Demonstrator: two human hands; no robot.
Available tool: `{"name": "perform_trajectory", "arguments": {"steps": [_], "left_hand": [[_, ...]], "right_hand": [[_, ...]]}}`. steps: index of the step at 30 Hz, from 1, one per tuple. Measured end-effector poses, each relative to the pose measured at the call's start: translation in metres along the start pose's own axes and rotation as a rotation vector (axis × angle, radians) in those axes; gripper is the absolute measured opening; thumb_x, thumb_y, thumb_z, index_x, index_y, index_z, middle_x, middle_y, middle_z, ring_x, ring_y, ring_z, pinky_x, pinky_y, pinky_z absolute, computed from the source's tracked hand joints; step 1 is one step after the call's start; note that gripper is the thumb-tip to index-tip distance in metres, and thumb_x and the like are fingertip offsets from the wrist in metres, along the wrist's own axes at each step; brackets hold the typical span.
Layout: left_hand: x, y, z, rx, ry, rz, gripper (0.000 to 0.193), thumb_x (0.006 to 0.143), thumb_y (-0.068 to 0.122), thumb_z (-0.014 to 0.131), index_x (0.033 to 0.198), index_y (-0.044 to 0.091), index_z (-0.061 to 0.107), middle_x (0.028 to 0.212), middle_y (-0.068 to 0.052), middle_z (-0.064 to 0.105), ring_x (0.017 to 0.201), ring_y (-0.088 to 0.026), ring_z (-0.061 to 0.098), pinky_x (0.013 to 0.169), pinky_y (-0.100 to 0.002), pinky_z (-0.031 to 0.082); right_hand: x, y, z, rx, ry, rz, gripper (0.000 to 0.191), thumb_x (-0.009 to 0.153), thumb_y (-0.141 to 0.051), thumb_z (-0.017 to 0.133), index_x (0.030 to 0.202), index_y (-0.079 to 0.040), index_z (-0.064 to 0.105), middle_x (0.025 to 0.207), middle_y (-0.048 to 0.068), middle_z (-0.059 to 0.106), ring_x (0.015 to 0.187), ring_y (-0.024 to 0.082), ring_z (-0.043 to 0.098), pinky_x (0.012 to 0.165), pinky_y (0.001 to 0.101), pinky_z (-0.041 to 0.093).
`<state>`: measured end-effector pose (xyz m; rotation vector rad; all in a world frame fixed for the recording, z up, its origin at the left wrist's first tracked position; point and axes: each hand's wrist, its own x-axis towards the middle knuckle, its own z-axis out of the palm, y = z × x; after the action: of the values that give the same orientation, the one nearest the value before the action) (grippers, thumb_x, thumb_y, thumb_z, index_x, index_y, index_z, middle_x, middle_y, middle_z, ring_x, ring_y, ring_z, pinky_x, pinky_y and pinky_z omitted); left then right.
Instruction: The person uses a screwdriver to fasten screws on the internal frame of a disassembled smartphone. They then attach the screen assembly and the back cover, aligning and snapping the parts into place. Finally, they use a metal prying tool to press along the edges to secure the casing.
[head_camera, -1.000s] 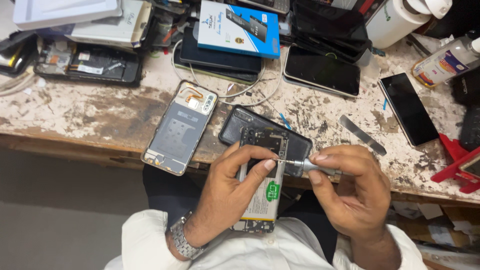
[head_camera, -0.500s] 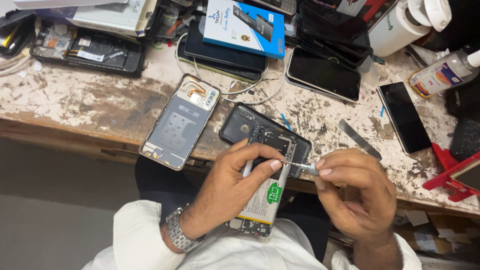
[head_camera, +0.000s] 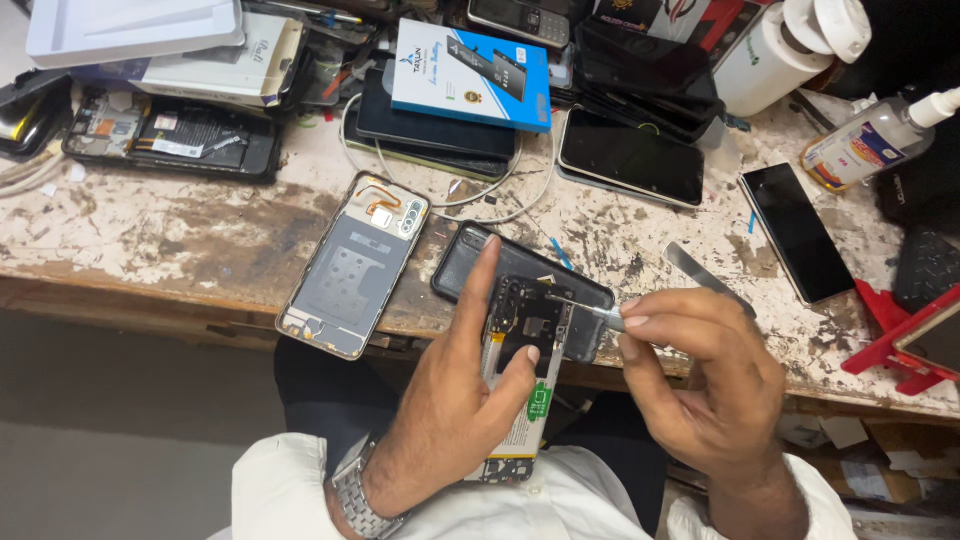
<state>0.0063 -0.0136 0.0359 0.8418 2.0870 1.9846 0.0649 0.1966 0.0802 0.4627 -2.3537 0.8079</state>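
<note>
Left hand (head_camera: 455, 400) wrapped around an opened phone (head_camera: 522, 385), index finger stretched up along its edge, thumb pressed on the dark inner board. Phone held over the lap, upper end just above the tabletop (head_camera: 160, 230) edge. Right hand (head_camera: 700, 385) pinched shut on a thin metal tool (head_camera: 590, 312), tip set on the phone's upper part (exact contact spot too small to read). Tool handle buried in the fingers. Phone's lower half mostly covered by the left palm. Detached back cover (head_camera: 355, 265) lying just left, near a black case (head_camera: 465, 262).
</note>
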Motion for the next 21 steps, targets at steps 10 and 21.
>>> {"name": "perform_trajectory", "arguments": {"steps": [10,21], "left_hand": [[0.0002,0.0054,0.0001,-0.020,-0.050,-0.168,0.092,0.092,0.012,0.060,0.164,0.008,0.002,0.134,-0.022,0.065,0.080,-0.022,0.076,0.077,-0.036,0.060],[0.0006,0.0088,-0.0009,-0.012,-0.036,-0.154,0.090,0.092,0.011,0.060,0.164,0.008,0.006,0.125,-0.020,0.070,0.077,-0.023,0.076,0.076,-0.037,0.059]], "right_hand": [[0.0034,-0.0011,-0.0009,-0.046,-0.025,-0.018,0.030,0.087,0.009,0.075,0.110,-0.003,0.059,0.107,0.013,0.069,0.101,0.020,0.071,0.086,0.0292,0.060],[0.0093,-0.0034,0.0028,-0.047,-0.065,-0.005,0.031,0.084,0.010,0.076,0.107,-0.003,0.061,0.106,0.013,0.071,0.099,0.021,0.073,0.084,0.0300,0.061]]}}
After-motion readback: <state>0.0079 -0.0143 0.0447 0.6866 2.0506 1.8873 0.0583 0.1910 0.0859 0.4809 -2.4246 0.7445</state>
